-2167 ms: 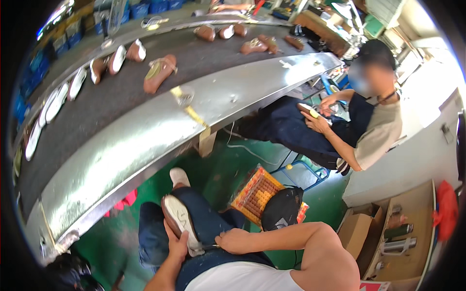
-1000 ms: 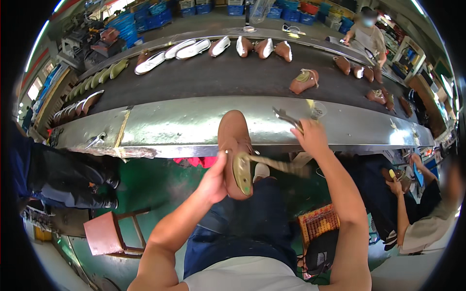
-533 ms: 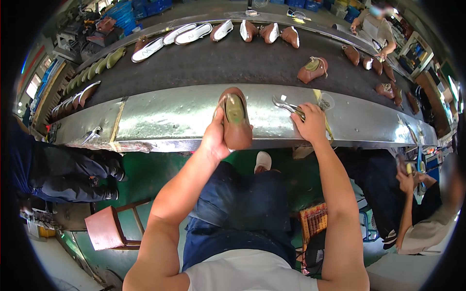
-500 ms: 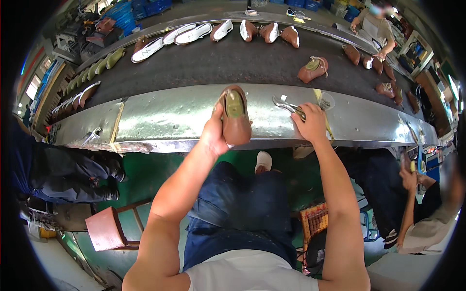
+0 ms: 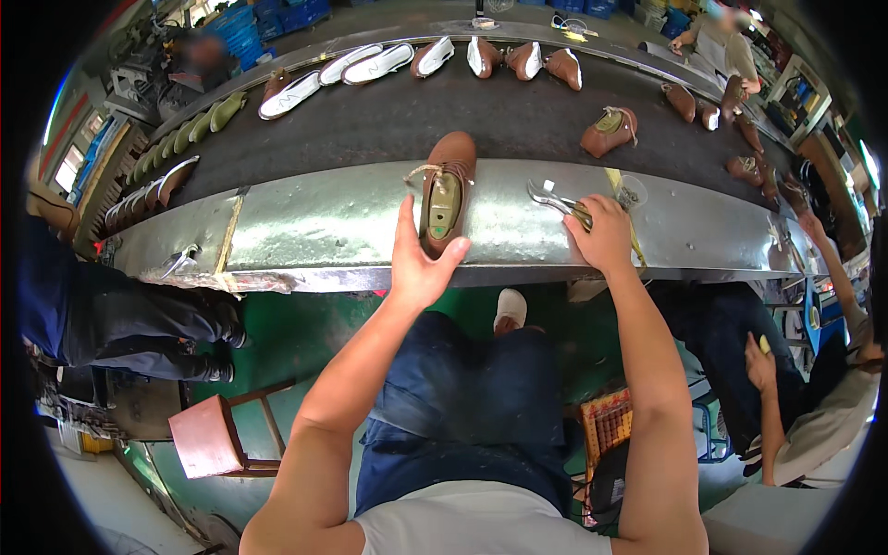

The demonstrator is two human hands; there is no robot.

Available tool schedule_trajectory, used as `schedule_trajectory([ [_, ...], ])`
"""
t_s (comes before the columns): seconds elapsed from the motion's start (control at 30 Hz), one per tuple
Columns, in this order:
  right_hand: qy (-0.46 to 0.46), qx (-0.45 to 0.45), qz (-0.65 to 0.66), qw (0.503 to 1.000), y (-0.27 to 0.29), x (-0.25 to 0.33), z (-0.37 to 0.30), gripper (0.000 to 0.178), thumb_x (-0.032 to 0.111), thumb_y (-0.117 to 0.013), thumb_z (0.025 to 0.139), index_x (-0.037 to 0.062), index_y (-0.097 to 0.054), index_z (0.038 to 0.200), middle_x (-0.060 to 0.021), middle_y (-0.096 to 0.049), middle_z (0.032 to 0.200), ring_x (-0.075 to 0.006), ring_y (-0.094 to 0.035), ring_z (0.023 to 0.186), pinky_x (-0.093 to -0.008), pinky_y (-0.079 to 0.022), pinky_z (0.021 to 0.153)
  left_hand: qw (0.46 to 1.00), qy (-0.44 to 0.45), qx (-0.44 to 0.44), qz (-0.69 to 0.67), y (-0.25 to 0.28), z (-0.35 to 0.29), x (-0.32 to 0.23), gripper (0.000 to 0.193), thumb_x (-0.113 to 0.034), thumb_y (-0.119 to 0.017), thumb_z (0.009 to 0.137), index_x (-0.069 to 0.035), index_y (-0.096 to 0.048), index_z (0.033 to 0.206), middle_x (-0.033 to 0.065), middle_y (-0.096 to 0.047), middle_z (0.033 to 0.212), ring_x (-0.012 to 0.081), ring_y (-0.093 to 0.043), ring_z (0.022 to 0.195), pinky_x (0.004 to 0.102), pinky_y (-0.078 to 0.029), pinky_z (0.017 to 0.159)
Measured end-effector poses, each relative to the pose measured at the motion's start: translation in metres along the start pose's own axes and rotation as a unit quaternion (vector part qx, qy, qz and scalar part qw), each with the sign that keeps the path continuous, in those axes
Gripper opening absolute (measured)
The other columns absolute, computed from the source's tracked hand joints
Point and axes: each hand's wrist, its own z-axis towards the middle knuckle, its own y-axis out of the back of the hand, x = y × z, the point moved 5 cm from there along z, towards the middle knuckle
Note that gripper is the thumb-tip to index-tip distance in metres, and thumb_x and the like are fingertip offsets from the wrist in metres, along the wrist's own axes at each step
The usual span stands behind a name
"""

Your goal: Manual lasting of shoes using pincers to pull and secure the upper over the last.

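Your left hand (image 5: 418,264) is spread wide, fingers splayed, palm at the heel of the brown leather shoe on its last (image 5: 447,190), which lies across the shiny metal ledge (image 5: 314,222) with its toe reaching the dark conveyor belt (image 5: 388,120). Your right hand (image 5: 606,239) curls down over the metal pliers (image 5: 555,199) on that same ledge; whether the fingers truly clamp the handles, I cannot tell from here. Just beyond, another brown shoe with a tan insole (image 5: 609,131) sits on the belt, with white soles (image 5: 365,67) lined along the far edge.
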Motion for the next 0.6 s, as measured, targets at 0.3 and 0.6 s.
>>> schedule_trajectory([
  [0.3,0.019,-0.019,0.0,1.0,0.0,-0.001,0.009,0.04,0.036,-0.071,0.081,0.0034,-0.067,0.105,-0.0148,-0.065,0.11,-0.0359,-0.058,0.107,-0.0467,-0.044,0.093,0.986,-0.067,-0.078,0.133,-0.017,0.02,0.001,0.089,-0.034,-0.075,0.083,0.015,-0.03,0.142,0.026,-0.057,0.128,0.0438,-0.057,0.111,0.046,-0.048,0.094],
  [0.6,-0.035,0.02,-0.007,0.999,-0.009,-0.012,-0.005,0.049,0.041,-0.074,0.078,0.0063,-0.069,0.113,-0.0181,-0.063,0.119,-0.0363,-0.056,0.116,-0.0481,-0.04,0.102,0.987,0.056,0.15,0.021,-0.012,0.025,0.008,0.099,-0.03,-0.082,0.077,-0.006,-0.022,0.152,0.0218,-0.051,0.141,0.0388,-0.048,0.132,0.0417,-0.042,0.108],
])
